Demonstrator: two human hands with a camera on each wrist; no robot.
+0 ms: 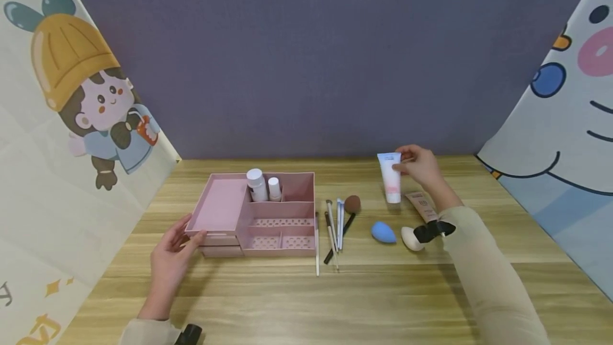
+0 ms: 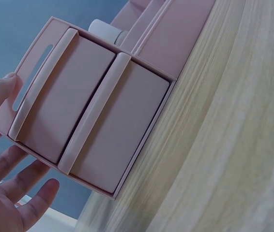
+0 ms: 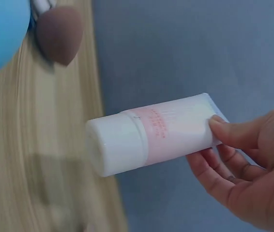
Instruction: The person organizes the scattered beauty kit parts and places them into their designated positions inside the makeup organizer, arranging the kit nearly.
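Note:
My right hand (image 1: pixel 415 164) pinches the crimped top of a white and pink tube (image 1: pixel 390 177) (image 3: pixel 149 133), which hangs cap down just above the wooden table (image 1: pixel 383 292). The thumb and fingertips (image 3: pixel 221 126) grip the tube's flat end in the right wrist view. My left hand (image 1: pixel 173 252) rests with straight fingers against the front left corner of a pink organiser (image 1: pixel 258 214) (image 2: pixel 93 111); the fingers (image 2: pixel 4 92) touch its slotted side wall. Two white bottles (image 1: pixel 262 185) stand in its back compartment.
Several brushes (image 1: pixel 335 225) lie right of the organiser, with a brown sponge (image 1: pixel 353 204) (image 3: pixel 59 36), a blue sponge (image 1: pixel 383 232), a white sponge (image 1: pixel 411 238) and a beige tube (image 1: pixel 421 206). Cartoon cloth panels flank the table, a grey wall stands behind.

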